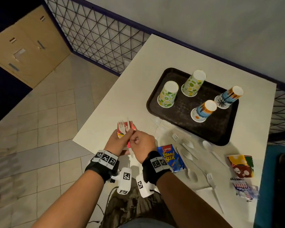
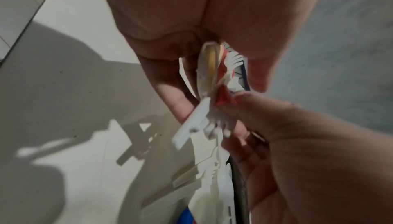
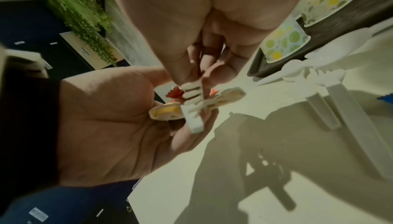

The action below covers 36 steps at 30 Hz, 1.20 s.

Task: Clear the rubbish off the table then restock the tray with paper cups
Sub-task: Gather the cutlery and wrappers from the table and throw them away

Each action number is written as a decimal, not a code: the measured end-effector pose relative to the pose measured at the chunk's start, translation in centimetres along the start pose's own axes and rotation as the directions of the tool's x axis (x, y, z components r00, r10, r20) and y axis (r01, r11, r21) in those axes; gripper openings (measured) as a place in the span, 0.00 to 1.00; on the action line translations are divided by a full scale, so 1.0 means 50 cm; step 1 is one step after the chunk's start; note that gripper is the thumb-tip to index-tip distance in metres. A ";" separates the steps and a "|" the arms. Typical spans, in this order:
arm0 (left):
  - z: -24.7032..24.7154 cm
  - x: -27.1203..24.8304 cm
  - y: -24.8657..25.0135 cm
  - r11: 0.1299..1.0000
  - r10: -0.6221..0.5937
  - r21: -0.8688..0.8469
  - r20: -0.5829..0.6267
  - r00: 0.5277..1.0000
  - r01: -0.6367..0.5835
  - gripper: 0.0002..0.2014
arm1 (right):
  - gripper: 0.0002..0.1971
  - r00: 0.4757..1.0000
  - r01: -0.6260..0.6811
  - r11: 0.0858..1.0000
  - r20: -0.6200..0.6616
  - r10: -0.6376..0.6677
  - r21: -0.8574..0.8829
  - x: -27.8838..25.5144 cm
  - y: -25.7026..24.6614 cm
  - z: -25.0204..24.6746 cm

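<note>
At the table's near left edge my left hand grips a flattened red snack packet together with white plastic forks laid against it. My right hand meets it from the right and pinches a white fork against that bundle. The left wrist view shows the packet and a fork handle between my fingers. Four patterned paper cups stand upside down on the black tray: two green-dotted and two blue-striped.
Loose on the white table lie a blue Bread Stix packet, several white forks and spoons, a red and yellow wrapper and a crumpled wrapper. A mesh railing runs behind; tiled floor lies left.
</note>
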<state>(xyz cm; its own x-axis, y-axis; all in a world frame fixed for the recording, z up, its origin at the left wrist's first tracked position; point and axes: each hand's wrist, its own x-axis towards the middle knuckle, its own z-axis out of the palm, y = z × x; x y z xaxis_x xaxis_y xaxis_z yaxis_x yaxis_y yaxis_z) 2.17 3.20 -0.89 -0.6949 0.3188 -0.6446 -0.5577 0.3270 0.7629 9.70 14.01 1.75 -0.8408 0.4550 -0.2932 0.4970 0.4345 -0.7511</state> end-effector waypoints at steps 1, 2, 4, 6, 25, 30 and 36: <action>0.003 0.002 -0.004 1.000 -0.009 0.021 -0.022 1.000 0.009 0.14 | 0.03 1.000 0.015 1.000 0.014 -0.015 0.000 -0.001 0.000 -0.002; 0.004 0.008 -0.012 0.999 -0.015 0.028 -0.038 0.999 0.016 0.17 | 0.03 0.999 0.045 0.999 0.023 -0.045 -0.001 -0.003 -0.002 -0.005; 0.003 0.022 -0.026 0.999 -0.033 0.028 -0.081 0.996 0.036 0.17 | 0.04 0.992 0.105 0.994 0.062 -0.107 0.031 -0.010 -0.001 -0.011; 0.003 0.022 -0.026 0.996 -0.050 0.065 -0.117 0.992 0.058 0.17 | 0.10 0.984 0.116 0.991 0.125 -0.124 0.066 -0.024 0.004 -0.020; -0.001 0.032 -0.056 0.986 -0.011 0.162 -0.123 0.992 0.031 0.27 | 0.31 0.982 -0.155 0.797 -0.005 0.187 -0.583 0.071 0.224 -0.160; -0.010 0.053 -0.093 0.978 -0.016 0.203 -0.154 0.988 0.048 0.54 | 0.25 0.982 -0.189 0.806 -0.085 0.172 -0.562 0.056 0.212 -0.152; 0.010 0.007 -0.039 0.975 -0.027 0.216 -0.135 0.990 0.056 0.42 | 0.50 0.974 -0.225 0.762 -0.110 0.199 -0.607 0.062 0.170 -0.094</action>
<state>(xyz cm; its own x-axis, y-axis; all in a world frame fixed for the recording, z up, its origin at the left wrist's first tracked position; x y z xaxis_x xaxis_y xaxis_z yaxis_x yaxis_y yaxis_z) 3.24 3.11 -2.60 -0.7345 0.1866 -0.6525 -0.4848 0.5286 0.6969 12.31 22.77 -2.77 -0.6962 0.6154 -0.3697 0.6979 0.7008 -0.1477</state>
